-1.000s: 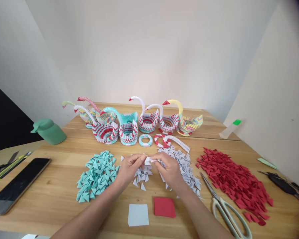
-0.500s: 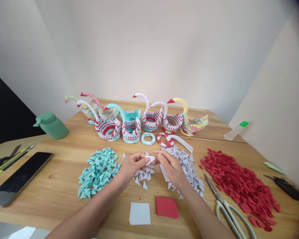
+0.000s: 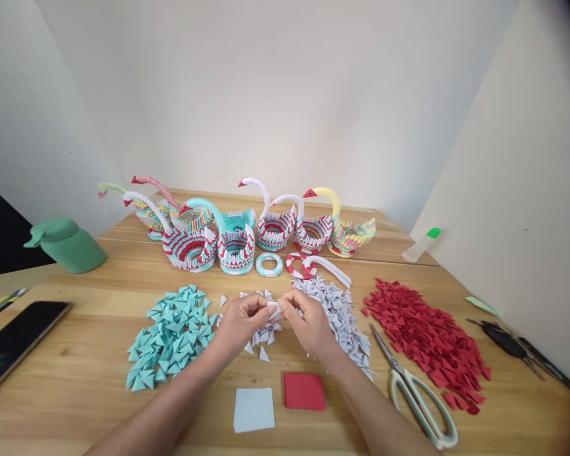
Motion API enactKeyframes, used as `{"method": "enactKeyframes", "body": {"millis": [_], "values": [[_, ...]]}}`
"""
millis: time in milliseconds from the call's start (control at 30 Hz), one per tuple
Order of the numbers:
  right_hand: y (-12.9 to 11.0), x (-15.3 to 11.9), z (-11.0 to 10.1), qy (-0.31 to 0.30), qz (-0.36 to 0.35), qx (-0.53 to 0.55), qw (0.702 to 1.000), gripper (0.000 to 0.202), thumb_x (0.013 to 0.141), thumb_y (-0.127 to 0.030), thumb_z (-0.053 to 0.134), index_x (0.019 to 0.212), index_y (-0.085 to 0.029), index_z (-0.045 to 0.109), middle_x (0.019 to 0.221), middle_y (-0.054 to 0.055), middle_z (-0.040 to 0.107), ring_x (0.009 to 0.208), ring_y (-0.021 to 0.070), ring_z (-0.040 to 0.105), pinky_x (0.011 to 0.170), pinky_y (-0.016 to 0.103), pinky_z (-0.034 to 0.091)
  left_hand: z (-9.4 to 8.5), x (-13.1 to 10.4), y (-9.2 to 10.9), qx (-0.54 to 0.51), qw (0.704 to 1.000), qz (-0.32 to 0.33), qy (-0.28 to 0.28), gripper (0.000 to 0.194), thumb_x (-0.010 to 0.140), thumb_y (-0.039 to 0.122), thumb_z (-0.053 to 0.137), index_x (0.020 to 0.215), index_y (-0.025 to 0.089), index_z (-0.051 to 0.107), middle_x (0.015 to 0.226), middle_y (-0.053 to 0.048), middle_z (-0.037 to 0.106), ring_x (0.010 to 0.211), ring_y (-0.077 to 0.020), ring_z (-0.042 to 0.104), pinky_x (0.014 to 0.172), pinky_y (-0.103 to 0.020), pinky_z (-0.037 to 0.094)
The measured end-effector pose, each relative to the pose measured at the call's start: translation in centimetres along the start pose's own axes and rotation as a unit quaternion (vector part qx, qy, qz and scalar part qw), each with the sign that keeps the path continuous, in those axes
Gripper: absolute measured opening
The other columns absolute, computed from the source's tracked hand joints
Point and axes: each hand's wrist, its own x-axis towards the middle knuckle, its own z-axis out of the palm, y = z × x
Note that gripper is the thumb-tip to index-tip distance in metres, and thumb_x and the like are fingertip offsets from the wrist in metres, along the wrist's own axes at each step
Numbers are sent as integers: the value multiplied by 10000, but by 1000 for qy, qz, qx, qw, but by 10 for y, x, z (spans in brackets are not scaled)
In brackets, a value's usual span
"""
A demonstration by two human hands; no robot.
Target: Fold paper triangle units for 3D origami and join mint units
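White folded-paper triangle (image 3: 274, 308), small and creased, held pinched between the fingertips of the left hand (image 3: 240, 322) and the right hand (image 3: 308, 322), just above the pale wooden worktop (image 3: 90, 354). Each grip is closed on the piece from its own side, thumbs and forefingers meeting at the middle, apparently so that the folds can be pressed or fitted. Directly beneath the hands lies a small scatter of white triangles (image 3: 261, 339). To the right of the hands sits the larger grey-white triangle pile (image 3: 339, 313), and beyond it the red triangle pile (image 3: 425, 339), with the pale-handled scissors (image 3: 415, 389) between the two. To the left of the hands lies the turquoise triangle pile (image 3: 168, 335). The colours are kept apart, probably for ready picking. Nearer the person than the hands lie a white paper square (image 3: 253, 409) and a red paper square (image 3: 304, 391). Behind the hands stands a row of modular paper swans (image 3: 237, 231).
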Motion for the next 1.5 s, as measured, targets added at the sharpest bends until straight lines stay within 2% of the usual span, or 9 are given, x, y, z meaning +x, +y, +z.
{"method": "enactKeyframes", "body": {"millis": [300,967,1500], "values": [[0,-1,1,11,3,-7,1000,207,875,-288,499,698,-187,532,593,-46,480,563,109,445,542,214,344,-1,0,-6,-21,1000,-2,-8,295,716,414,710,730,131,628,563,19,616,460,-70,483,465,-181,386],[5,-1,3,25,-1,-21,999,286,880,-322,508,630,-190,465,564,-59,425,544,98,408,528,214,312,-1,0,-4,-9,1000,5,1,297,722,418,687,683,136,602,554,14,600,459,-78,464,462,-190,359],[3,-1,3,31,1,-25,999,300,885,-352,501,627,-199,497,555,-43,485,528,114,421,502,233,326,1,-1,0,2,1000,7,10,395,694,514,693,664,137,580,522,7,589,442,-83,467,459,-201,340]]}}
